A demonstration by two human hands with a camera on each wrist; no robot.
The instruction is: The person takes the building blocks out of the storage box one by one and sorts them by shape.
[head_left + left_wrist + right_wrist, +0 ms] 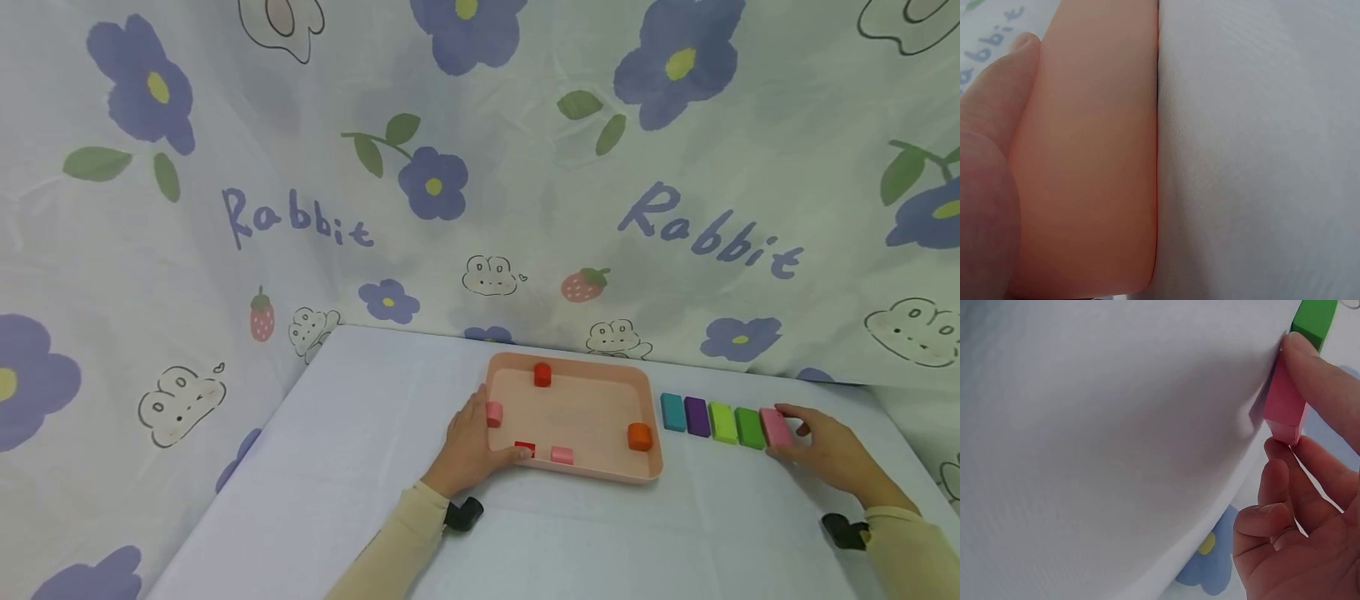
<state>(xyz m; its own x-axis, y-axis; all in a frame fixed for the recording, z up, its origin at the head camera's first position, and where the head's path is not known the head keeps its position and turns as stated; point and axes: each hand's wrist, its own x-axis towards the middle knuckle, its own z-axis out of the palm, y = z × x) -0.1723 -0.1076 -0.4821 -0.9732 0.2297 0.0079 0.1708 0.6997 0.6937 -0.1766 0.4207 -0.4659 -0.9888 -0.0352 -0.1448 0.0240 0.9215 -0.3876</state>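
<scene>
My left hand (pixel 467 450) holds the near left corner of a peach-coloured tray (pixel 573 472), fingers along its left side and thumb at the front rim. In the left wrist view the thumb lies against the tray's smooth outer wall (pixel 1097 156). Small pieces lie in the tray: a red one (pixel 542 375) at the back, an orange one (pixel 640 437) at the right, others near the left and front walls. Far to the right, my right hand (pixel 831 450) pinches a pink rectangular block (pixel 776 427) by its two ends, thumb at one, fingers at the other, as the right wrist view confirms.
Beside the pink block runs a row of similar blocks: green (pixel 749 427), yellow-green (pixel 723 422), purple (pixel 697 417) and blue (pixel 672 412), right of the tray. White cloth covers the table (pixel 360 433). A patterned curtain (pixel 525 208) hangs behind and at the left.
</scene>
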